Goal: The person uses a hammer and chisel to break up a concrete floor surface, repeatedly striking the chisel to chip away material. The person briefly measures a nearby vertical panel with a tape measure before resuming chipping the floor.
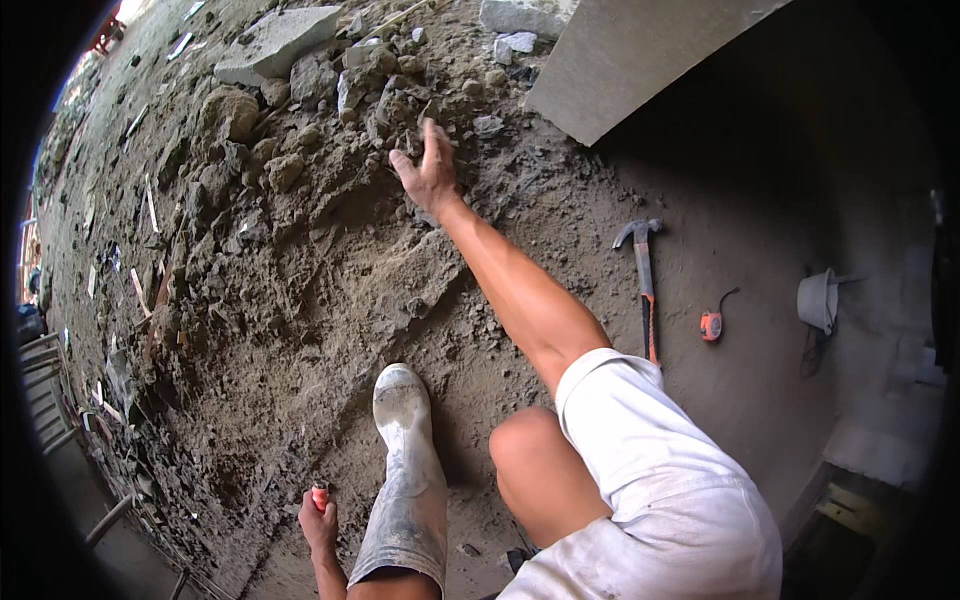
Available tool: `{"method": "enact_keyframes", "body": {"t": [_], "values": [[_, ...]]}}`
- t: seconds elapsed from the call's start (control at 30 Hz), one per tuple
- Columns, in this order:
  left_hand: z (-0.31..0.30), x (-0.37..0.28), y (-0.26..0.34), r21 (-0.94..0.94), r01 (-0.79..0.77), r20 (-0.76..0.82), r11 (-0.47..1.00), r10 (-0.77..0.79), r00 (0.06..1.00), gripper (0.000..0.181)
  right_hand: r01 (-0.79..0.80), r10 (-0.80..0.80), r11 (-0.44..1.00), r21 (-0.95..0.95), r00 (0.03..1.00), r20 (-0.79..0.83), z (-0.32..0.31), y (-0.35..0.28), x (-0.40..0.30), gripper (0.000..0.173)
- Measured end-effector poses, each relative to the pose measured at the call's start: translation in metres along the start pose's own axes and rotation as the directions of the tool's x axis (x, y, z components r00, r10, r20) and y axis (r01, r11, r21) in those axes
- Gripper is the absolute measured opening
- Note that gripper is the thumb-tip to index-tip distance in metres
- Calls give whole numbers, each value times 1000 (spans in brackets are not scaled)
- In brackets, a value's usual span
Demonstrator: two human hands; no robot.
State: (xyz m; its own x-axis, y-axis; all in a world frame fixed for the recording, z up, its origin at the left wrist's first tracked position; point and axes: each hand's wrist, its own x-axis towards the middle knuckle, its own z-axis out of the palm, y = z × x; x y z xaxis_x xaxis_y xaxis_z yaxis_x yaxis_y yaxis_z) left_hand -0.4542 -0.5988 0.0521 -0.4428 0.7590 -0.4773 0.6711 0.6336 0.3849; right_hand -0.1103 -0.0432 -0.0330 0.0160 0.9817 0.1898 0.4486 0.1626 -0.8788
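My right hand point(433, 171) stretches over a heap of soil and rubble point(322, 225), thumb and fingers spread and slightly blurred. I see nothing held in it; dirt clods and stone pieces point(390, 105) are close to its fingertips. At the lower left, my left hand point(319, 521) is closed around an orange handle point(320, 498), its end pointing up. The rest of that tool is hidden. A mud-stained rubber boot point(409, 450) stands on the dirt between my hands. Right of my right forearm lies a claw hammer point(643, 277) with an orange and black grip.
An orange tape measure point(711, 326) lies beyond the hammer, with a pale bucket-like container point(817, 301) farther right. A flat grey slab point(645, 60) juts in from above. Broken concrete point(281, 43) sits atop the heap; wooden slats point(45, 390) are at the far left.
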Motion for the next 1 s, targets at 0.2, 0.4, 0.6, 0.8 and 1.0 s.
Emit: {"method": "enact_keyframes", "body": {"t": [0.2, 0.4, 0.6, 0.8, 1.0], "values": [[-5, 11, -9, -41, 31, -22, 999, -32, 999, 21, -311, 94, 904, -294, 815, -572, -18, 28, 29, 77], [-17, 21, -17, -127, 35, -112, 991, -50, 992, 16, -589, 336, 775, -229, 690, -641, 14, 4, 56, 65], [-23, 24, -13, -82, 79, -44, 993, -83, 996, 19, 128, -94, 986, 111, 958, -270, 46, -96, 62, 62], [-17, 39, -4, -142, 51, -83, 989, -63, 995, 20, -368, 143, 698, -615, 912, -384, -18, 21, 5, 54], [-4, 24, -7, -148, 14, -85, 989, -27, 996, 19, -454, 264, 697, -555, 882, -390, 23, -21, -29, 40]]}}
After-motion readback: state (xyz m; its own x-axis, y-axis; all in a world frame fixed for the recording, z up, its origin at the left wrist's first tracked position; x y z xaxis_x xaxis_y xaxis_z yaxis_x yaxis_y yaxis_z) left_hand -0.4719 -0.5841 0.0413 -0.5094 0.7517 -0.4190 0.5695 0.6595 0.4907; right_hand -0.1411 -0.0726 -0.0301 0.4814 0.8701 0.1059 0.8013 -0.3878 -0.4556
